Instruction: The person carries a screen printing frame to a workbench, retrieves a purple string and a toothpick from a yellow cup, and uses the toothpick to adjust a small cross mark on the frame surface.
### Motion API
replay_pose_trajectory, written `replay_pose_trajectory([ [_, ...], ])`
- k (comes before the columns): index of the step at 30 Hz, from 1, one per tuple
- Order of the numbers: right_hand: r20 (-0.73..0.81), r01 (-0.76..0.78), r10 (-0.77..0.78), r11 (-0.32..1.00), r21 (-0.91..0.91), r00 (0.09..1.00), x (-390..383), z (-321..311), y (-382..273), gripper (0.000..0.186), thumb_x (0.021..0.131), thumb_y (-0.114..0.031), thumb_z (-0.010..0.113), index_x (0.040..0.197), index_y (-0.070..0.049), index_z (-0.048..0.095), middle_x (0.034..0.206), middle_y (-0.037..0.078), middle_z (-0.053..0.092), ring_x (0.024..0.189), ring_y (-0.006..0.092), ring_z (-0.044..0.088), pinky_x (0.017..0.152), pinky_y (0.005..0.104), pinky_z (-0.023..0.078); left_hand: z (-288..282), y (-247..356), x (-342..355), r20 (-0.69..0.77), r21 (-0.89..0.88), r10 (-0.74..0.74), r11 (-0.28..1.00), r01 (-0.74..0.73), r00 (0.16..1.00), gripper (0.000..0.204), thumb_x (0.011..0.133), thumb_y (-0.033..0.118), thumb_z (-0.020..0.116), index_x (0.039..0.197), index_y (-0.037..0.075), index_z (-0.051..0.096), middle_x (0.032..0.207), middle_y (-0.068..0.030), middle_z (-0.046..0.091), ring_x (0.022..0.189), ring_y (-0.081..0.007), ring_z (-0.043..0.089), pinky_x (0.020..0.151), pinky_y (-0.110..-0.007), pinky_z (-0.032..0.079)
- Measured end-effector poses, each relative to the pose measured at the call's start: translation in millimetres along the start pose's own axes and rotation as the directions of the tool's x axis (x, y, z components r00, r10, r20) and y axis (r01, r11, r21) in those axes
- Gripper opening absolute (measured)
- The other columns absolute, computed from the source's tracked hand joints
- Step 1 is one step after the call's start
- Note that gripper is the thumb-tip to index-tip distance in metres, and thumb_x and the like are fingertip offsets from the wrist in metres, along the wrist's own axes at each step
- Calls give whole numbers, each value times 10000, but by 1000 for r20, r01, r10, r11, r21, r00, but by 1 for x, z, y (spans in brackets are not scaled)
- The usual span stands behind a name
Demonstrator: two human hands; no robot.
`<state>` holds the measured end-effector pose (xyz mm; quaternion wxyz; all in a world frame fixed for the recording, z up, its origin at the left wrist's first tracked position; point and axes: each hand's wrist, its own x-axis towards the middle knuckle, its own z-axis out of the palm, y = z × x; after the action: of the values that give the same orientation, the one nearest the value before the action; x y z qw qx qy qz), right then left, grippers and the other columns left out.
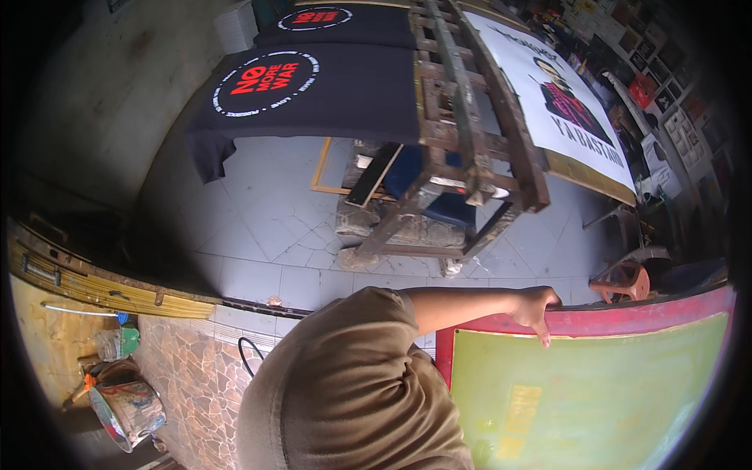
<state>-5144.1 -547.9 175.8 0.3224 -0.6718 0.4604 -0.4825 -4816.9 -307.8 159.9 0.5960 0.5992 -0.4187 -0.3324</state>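
Observation:
My left arm, in a brown short sleeve, crosses the lower middle and stretches to the right. My left hand (pixel 536 312) is closed over the top edge of a large screen-printing frame (pixel 470 323). The thumb hangs down on the near side; the other fingers are mostly hidden behind the edge. Pinkish-red bars surround the screen's yellow-green mesh (pixel 603 392), which carries a faint yellow block of lettering. The screen stands at the lower right, and its bottom lies outside the view. My right hand is out of sight.
Beyond is a rusty metal rack (pixel 462 102) between two printing tables. Dark printed cloth (pixel 337 94) drapes the left one; a white printed sheet (pixel 548 94) covers the right one. An orange plastic stool (pixel 627 282) stands at right, a paint-stained bucket (pixel 133 411) at lower left.

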Motion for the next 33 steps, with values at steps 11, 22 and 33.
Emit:
replay_pose_trajectory([
  [11,93,-41,36,998,53,995,150,44,69,554,838,-420,651,1108,59,578,1077,152,604,926,197,601,793,321,494,62,-34,118,-91,20,-122,992,125,988,581,535,286,886,959,-10,622,925,-121,663,876,-221,612,771,-329,469],
  [22,182,34,-49,996,88,982,257,193,60,553,842,-415,648,1115,61,574,1101,157,598,952,202,596,811,325,489,-22,-69,230,-298,-18,-98,995,97,949,549,526,285,896,915,-7,641,867,-125,672,831,-234,628,747,-328,476],
  [33,89,-38,33,997,64,996,383,247,106,553,846,-410,645,1122,63,570,1124,162,592,977,208,591,830,328,485,-79,-87,349,-369,-95,-145,988,118,918,549,585,232,860,1006,-20,614,937,-126,668,882,-216,621,803,-307,476],
])
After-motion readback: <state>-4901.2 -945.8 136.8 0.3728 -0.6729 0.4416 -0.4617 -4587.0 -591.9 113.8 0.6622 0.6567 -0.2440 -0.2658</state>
